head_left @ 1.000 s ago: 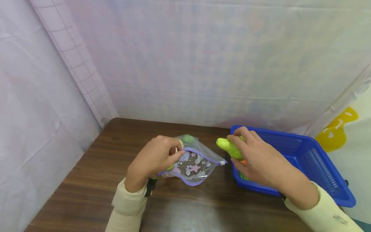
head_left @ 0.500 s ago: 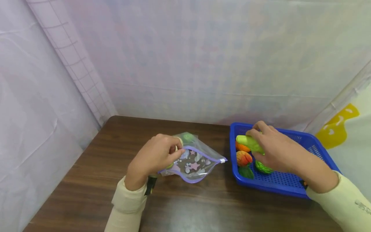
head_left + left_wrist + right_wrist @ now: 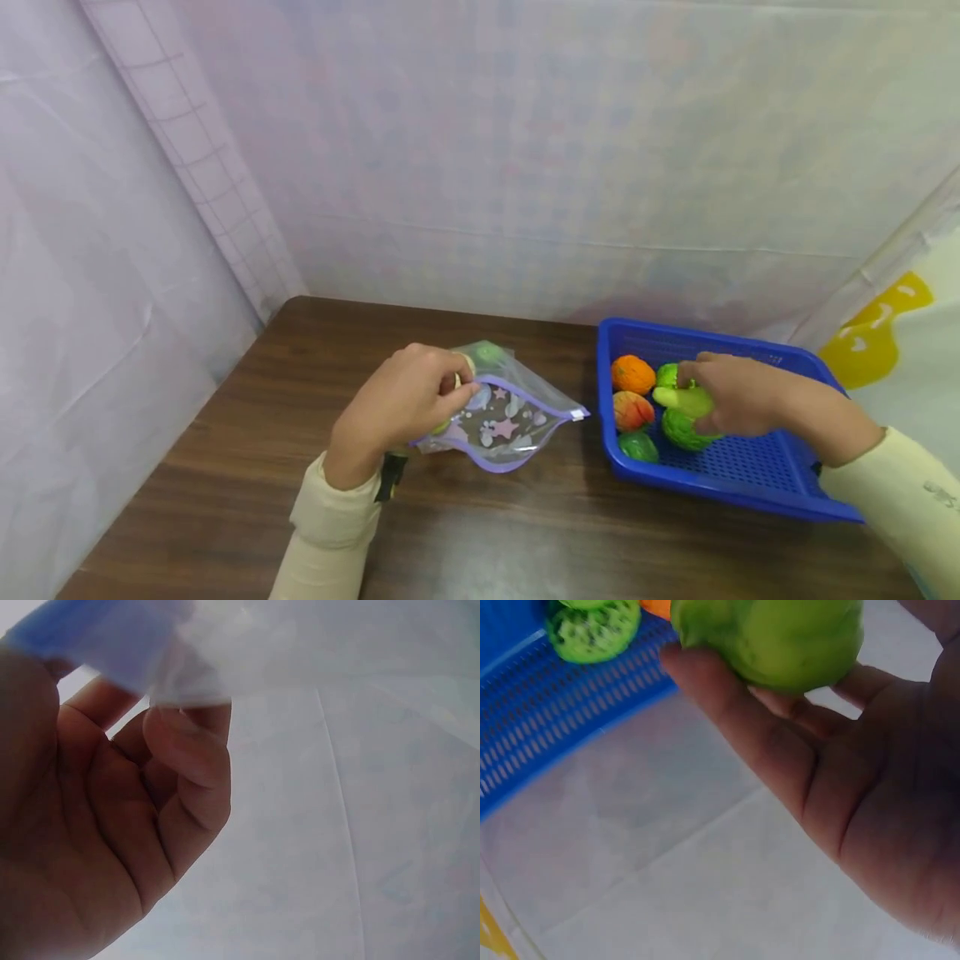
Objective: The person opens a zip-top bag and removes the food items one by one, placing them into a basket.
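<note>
My left hand (image 3: 401, 396) pinches the rim of a clear zip bag (image 3: 525, 450) with a purple zip edge and a star print. The bag's mouth gapes toward me; a round green thing (image 3: 489, 354) shows through its far side. In the left wrist view the bag's purple edge (image 3: 105, 645) crosses above curled fingers. My right hand (image 3: 750, 396) holds a light green pear-shaped thing (image 3: 688, 402) inside the blue basket (image 3: 720, 492). The right wrist view shows fingers and thumb around this light green thing (image 3: 795, 645); its far end is cut off.
Within the basket lie an orange ball-like fruit (image 3: 633, 374), a red-orange fruit (image 3: 633, 411), a dark green piece (image 3: 638, 447) and a bright green ridged piece (image 3: 684, 431). Another green piece (image 3: 667, 375) sits behind. A white cloth wall (image 3: 525, 167) stands behind the brown table (image 3: 247, 467).
My right hand has moved right and away from the bag, carrying the light green pear-shaped thing over the basket and lower among the other pieces. The left hand and bag have stayed put.
</note>
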Available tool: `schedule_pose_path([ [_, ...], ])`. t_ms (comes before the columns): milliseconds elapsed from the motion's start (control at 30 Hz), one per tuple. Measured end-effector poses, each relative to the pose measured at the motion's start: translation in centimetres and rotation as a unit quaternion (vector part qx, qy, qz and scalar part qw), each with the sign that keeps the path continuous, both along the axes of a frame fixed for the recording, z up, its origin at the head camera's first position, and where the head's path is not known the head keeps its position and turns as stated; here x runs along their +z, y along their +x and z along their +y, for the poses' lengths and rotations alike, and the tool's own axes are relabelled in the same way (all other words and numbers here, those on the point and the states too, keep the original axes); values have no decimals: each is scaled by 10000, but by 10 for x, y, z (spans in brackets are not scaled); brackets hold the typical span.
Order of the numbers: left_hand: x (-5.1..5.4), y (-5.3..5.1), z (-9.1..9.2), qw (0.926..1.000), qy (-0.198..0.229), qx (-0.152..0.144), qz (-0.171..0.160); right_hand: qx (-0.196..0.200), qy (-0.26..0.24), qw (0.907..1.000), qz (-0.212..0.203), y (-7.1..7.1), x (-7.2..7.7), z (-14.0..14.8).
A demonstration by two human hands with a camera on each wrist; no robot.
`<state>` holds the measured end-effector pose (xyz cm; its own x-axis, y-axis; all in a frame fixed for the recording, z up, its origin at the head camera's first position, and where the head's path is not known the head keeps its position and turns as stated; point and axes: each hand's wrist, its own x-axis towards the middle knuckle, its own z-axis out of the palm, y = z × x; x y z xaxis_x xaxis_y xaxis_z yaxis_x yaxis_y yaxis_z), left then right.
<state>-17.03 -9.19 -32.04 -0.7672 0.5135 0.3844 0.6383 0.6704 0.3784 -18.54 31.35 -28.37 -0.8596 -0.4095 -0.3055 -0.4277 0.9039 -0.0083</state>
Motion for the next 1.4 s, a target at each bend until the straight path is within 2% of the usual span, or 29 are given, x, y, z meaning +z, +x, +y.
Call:
schedule_pose_path([
  [133,0,-1,1,10000,-33,-18,10,-8,83,9997,-216,1,-12,4],
  [300,-1,-1,2,10000,-11,-23,-42,-214,183,9984,-487,1,-25,8],
  [667,-1,-1,4,10000,32,-33,-50,-405,156,9966,-707,0,-48,14],
  [900,-1,-3,5,10000,4,-12,-57,-462,60,9958,-785,-2,-55,16],
  [1133,-1,-3,6,9999,-17,31,-169,-488,-57,9956,-797,3,-64,13],
  [1400,1,-3,6,9999,46,43,-116,-348,-89,9976,-588,7,-68,8],
])
